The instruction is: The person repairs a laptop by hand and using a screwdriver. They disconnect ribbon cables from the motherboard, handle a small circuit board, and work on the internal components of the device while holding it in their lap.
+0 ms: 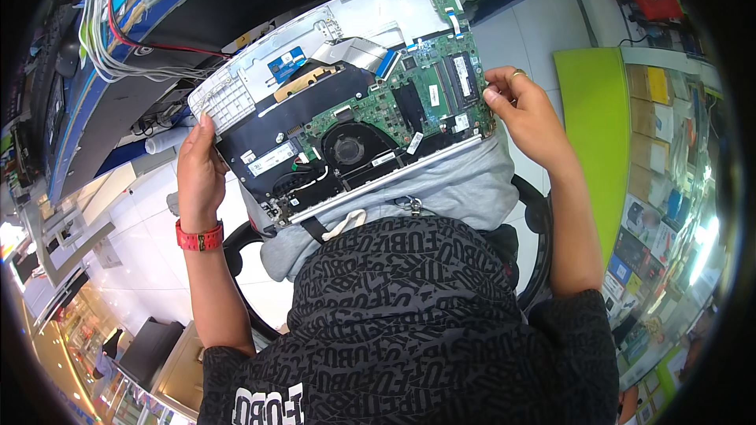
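Clock positions are read about the middle of the opened laptop base [323, 98]. Nearest us, at 6 o'clock, the grey cloth [453, 181] over the lap lies under the near edge of the base; how much weight it bears we cannot tell. The base tilts, its 3 o'clock end lying farther from us. The two hands stand well apart: the left hand [198, 177] clamps the edge at 8 o'clock, thumb above and fingers mostly hidden, while the right hand [529, 114] pinches the edge at 3 o'clock.

Within the base we note the black fan [346, 146] at 6 o'clock, the green circuit board [374, 110] at 5, the memory module [462, 79] at 3 and the wide ribbon cable [354, 55] near 12. We judge the base light and fairly stiff but liable to flex, its smooth shell a little slippery; board and cable seem fragile. We would therefore grip the bare rim at both ends, clear of all components.

Farther off, we find the green panel [587, 149] at 4 o'clock, loose cables [106, 55] at 9 and the dark desk [236, 8] at 11.
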A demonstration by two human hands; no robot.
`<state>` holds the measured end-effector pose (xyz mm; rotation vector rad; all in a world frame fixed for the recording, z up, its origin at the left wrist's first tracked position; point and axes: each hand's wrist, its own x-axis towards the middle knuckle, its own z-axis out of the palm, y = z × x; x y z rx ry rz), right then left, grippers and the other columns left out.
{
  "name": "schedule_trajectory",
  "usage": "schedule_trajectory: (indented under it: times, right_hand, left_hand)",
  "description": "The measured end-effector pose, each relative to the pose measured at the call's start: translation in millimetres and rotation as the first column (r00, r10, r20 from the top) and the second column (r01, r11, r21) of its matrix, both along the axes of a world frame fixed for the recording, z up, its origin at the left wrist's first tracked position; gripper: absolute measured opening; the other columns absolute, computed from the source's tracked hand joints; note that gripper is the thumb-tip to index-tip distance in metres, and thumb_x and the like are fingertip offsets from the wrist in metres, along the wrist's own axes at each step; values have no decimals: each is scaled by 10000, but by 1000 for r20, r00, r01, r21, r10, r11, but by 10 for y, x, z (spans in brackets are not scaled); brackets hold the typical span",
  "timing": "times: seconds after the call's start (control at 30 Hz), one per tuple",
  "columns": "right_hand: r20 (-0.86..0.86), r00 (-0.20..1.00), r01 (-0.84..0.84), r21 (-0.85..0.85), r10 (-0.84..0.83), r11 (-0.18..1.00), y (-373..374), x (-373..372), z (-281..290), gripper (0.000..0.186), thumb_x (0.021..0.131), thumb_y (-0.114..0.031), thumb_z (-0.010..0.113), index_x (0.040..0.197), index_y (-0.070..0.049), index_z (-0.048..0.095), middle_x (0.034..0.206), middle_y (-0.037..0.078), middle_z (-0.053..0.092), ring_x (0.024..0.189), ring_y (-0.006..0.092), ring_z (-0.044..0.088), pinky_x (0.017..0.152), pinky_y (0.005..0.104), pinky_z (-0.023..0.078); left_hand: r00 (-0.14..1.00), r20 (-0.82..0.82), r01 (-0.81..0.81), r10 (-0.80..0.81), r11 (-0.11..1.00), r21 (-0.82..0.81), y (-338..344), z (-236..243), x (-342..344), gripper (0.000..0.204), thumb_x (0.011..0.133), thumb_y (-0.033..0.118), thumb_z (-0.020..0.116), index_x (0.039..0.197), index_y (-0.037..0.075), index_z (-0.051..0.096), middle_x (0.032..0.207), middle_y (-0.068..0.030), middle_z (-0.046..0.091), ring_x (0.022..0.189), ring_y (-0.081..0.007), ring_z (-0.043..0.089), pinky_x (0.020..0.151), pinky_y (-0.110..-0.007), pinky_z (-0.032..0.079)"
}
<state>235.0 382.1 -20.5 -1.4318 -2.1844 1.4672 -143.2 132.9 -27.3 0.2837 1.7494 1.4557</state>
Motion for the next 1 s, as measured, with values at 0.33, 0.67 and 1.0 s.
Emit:
schedule_trajectory:
  times: [0.33, 0.67, 1.0]
  right_hand:
    - [-68, 997, -52, -173, 41, 983, 150, 84, -99, 252, 1012, -127, 678, 1171, 68, 674, 984, 87, 700, 897, 157, 636, 834, 325, 528]
    - [-84, 994, -83, -180, 69, 980, 158, 78, -80, 143, 1045, -77, 627, 1122, 42, 650, 960, 42, 664, 849, 106, 615, 773, 290, 533]
    - [-59, 997, -59, -190, 49, 980, 148, 52, -41, 215, 1017, -127, 674, 1131, 55, 679, 980, 88, 723, 898, 160, 654, 841, 327, 538]
  left_hand:
    - [998, 46, 44, -43, 999, -3, -87, -87, -156, 464, 1154, 278, 475, 1447, -76, 542, 1436, -137, 640, 1311, -167, 603, 1129, -309, 454]
    - [994, 91, 55, -59, 998, 43, -84, -80, -149, 457, 1151, 271, 487, 1445, -74, 547, 1431, -133, 645, 1299, -165, 614, 1115, -302, 466]
    - [991, 109, 66, -78, 992, 106, -103, -88, -154, 453, 1144, 275, 505, 1438, -65, 557, 1416, -136, 658, 1288, -166, 628, 1114, -302, 477]
